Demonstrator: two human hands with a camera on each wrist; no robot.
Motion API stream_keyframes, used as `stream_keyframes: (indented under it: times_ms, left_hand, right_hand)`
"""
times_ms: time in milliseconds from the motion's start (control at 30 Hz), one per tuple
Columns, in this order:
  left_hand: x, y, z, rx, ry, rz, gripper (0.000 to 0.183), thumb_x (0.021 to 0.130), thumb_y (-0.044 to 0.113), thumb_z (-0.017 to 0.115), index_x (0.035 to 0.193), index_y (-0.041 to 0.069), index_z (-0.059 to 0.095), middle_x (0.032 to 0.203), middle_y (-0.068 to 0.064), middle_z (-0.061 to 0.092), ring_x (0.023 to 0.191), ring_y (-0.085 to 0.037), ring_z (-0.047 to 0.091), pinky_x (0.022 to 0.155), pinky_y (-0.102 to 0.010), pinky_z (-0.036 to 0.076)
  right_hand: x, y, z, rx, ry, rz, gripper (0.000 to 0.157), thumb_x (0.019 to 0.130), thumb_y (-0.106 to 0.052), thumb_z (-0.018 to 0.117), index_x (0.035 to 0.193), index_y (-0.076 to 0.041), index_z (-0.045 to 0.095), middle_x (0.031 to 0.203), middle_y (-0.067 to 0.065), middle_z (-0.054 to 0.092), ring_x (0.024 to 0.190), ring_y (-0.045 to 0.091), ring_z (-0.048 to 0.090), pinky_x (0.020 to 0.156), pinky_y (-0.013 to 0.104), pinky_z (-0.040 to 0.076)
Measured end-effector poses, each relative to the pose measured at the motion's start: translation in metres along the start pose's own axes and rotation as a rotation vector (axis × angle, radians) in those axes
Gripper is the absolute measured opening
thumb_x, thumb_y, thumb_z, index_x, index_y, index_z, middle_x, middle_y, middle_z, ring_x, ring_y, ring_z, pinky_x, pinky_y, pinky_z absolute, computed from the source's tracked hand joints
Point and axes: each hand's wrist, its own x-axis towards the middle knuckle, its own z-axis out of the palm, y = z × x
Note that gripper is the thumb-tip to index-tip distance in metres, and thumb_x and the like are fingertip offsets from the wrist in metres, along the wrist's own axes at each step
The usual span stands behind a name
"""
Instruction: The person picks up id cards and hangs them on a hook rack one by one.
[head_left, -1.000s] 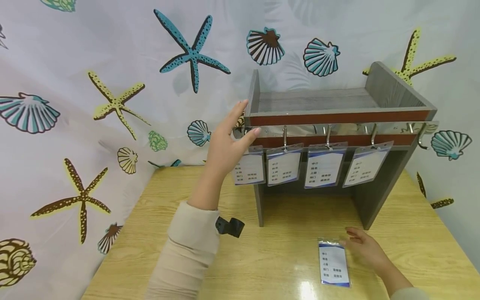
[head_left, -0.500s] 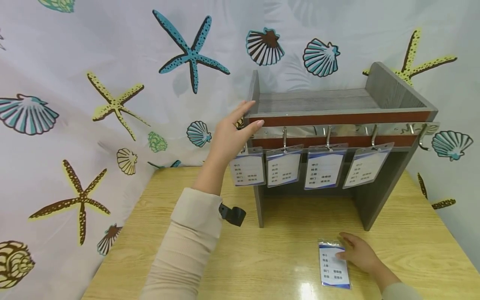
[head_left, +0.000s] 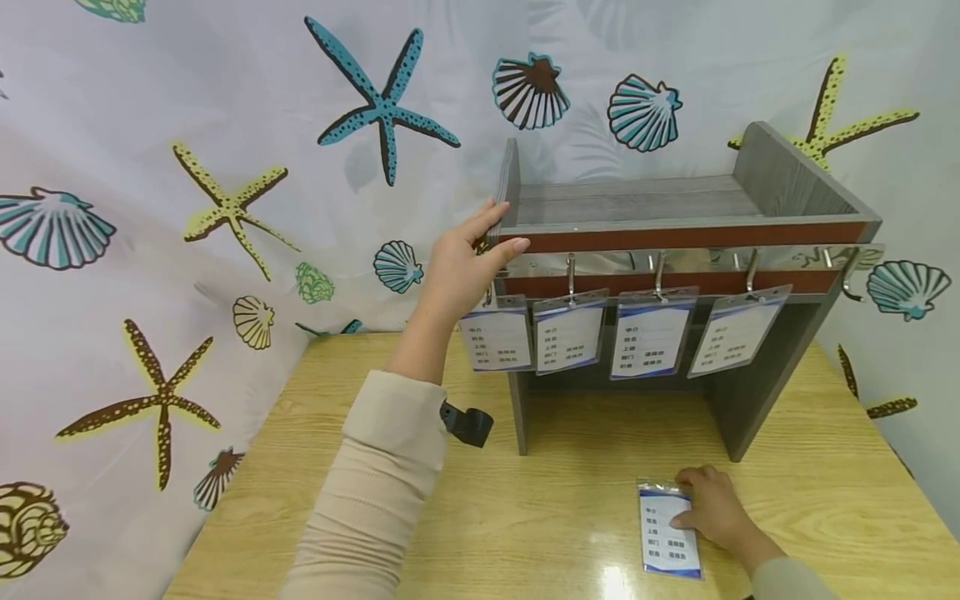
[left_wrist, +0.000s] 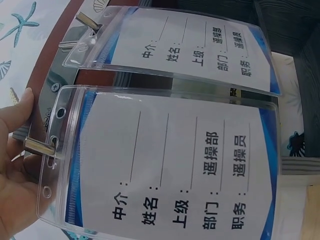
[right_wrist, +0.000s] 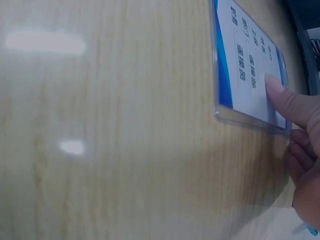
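Observation:
A badge in a clear plastic sleeve [head_left: 663, 533] lies on the wooden table. My right hand [head_left: 716, 510] is at its right edge, thumb on the printed face and the other fingers curled by the edge, pinching it. In the right wrist view the thumb [right_wrist: 285, 97] presses on the badge [right_wrist: 250, 65]. My left hand [head_left: 468, 258] grips the front left corner of a grey wooden shelf [head_left: 637, 200], thumb at the front. Several similar badges hang from hooks on its metal rail; the leftmost badge [left_wrist: 165, 165] fills much of the left wrist view.
The metal hook rail [head_left: 697, 260] runs along the shelf front, with a bare hook [head_left: 849, 275] at its right end. A cloth with starfish and shells [head_left: 247, 83] hangs behind. The wooden table [head_left: 525, 517] stretches below and to both sides.
My right hand has moved left from beside the badge and put its thumb on it, fingers curling at the edge. My left hand has shifted slightly right onto the shelf corner.

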Motion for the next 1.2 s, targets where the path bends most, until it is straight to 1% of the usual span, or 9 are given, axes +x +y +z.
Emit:
stream_keyframes:
  times_ms: [100, 233, 367, 467, 667, 900, 967, 1067, 1200]
  left_hand:
    - [0.000, 0.000, 0.001, -0.008, 0.012, 0.017, 0.054, 0.080, 0.039, 0.056, 0.129, 0.024, 0.041, 0.137, 0.008, 0.027, 0.124, -0.006, 0.023, 0.096, -0.029, 0.028]
    - [0.000, 0.001, 0.003, -0.010, 0.026, 0.023, 0.053, 0.080, 0.038, 0.057, 0.128, 0.023, 0.042, 0.137, 0.006, 0.028, 0.123, -0.006, 0.023, 0.096, -0.028, 0.028]
    - [0.001, 0.001, 0.005, -0.015, 0.032, 0.010, 0.052, 0.080, 0.038, 0.057, 0.128, 0.025, 0.042, 0.137, 0.009, 0.028, 0.123, -0.004, 0.023, 0.096, -0.026, 0.029]
    - [0.001, 0.000, 0.006, -0.019, 0.031, 0.008, 0.052, 0.079, 0.039, 0.057, 0.128, 0.026, 0.042, 0.137, 0.010, 0.028, 0.123, -0.004, 0.023, 0.096, -0.026, 0.029]
    - [0.002, -0.001, 0.007, -0.031, 0.025, 0.002, 0.051, 0.079, 0.039, 0.057, 0.127, 0.027, 0.043, 0.137, 0.010, 0.028, 0.123, -0.005, 0.023, 0.096, -0.028, 0.029]
    - [0.002, -0.001, 0.005, -0.034, 0.023, 0.005, 0.051, 0.079, 0.040, 0.057, 0.126, 0.028, 0.044, 0.136, 0.013, 0.027, 0.123, -0.003, 0.023, 0.095, -0.026, 0.030]
    - [0.002, -0.001, 0.004, -0.037, 0.021, 0.005, 0.051, 0.079, 0.040, 0.057, 0.127, 0.028, 0.044, 0.136, 0.013, 0.027, 0.123, -0.004, 0.023, 0.095, -0.026, 0.030]
    - [0.002, -0.001, 0.003, -0.042, 0.021, 0.002, 0.051, 0.079, 0.039, 0.057, 0.126, 0.027, 0.044, 0.136, 0.012, 0.027, 0.123, -0.004, 0.023, 0.095, -0.026, 0.030]
    - [0.001, -0.002, 0.002, -0.053, 0.021, -0.002, 0.051, 0.079, 0.038, 0.058, 0.126, 0.027, 0.044, 0.136, 0.010, 0.028, 0.123, -0.004, 0.022, 0.095, -0.026, 0.029]
  right_hand:
    - [0.000, -0.003, -0.003, -0.007, -0.025, 0.026, 0.063, 0.047, -0.023, 0.080, 0.098, 0.005, 0.054, 0.090, 0.016, 0.048, 0.086, 0.035, 0.042, 0.077, 0.047, 0.037]
    - [-0.001, -0.006, -0.005, -0.021, -0.016, 0.042, 0.064, 0.046, -0.019, 0.081, 0.097, 0.007, 0.053, 0.086, 0.015, 0.045, 0.083, 0.032, 0.042, 0.075, 0.045, 0.037]
    - [-0.002, -0.005, -0.005, 0.009, 0.030, 0.055, 0.060, 0.045, -0.014, 0.081, 0.093, 0.008, 0.052, 0.084, 0.015, 0.042, 0.080, 0.030, 0.040, 0.073, 0.043, 0.036]
    - [-0.005, -0.004, -0.004, 0.036, 0.073, 0.053, 0.056, 0.047, -0.009, 0.080, 0.090, 0.008, 0.049, 0.087, 0.019, 0.041, 0.083, 0.033, 0.039, 0.076, 0.045, 0.035]
    - [-0.010, -0.005, -0.005, 0.129, 0.105, 0.076, 0.042, 0.058, 0.001, 0.074, 0.087, 0.009, 0.044, 0.089, 0.019, 0.040, 0.083, 0.031, 0.041, 0.075, 0.044, 0.037]
    - [-0.015, -0.014, -0.013, 0.337, 0.098, 0.208, 0.030, 0.074, 0.009, 0.058, 0.096, 0.007, 0.037, 0.096, 0.023, 0.048, 0.090, 0.035, 0.047, 0.078, 0.042, 0.042]
    - [-0.016, -0.016, -0.017, 0.375, 0.122, 0.216, 0.028, 0.076, 0.009, 0.056, 0.096, 0.005, 0.038, 0.095, 0.020, 0.048, 0.089, 0.030, 0.048, 0.075, 0.034, 0.044]
    - [-0.017, -0.018, -0.023, 0.404, 0.166, 0.201, 0.025, 0.077, 0.009, 0.055, 0.096, 0.004, 0.041, 0.093, 0.016, 0.049, 0.083, 0.015, 0.048, 0.069, 0.022, 0.044]
    - [-0.017, -0.023, -0.033, 0.434, 0.210, 0.198, 0.023, 0.077, 0.008, 0.056, 0.096, 0.004, 0.044, 0.093, 0.017, 0.053, 0.077, -0.002, 0.046, 0.065, 0.014, 0.043]
